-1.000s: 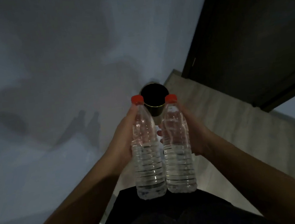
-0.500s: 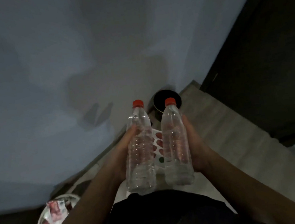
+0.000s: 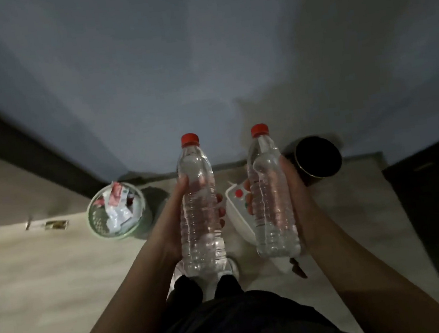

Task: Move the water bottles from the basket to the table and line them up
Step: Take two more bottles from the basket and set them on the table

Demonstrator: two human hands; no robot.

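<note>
Since a second ago the view has turned left and the two bottles have come apart: the left hand (image 3: pixel 174 223) grips one bottle (image 3: pixel 199 213) and the right hand (image 3: pixel 298 201) grips the other bottle (image 3: pixel 271 201), both upright in the air over the floor near the white basket (image 3: pixel 236 215), so I judge both are ready for a table, which is not visible.
</note>
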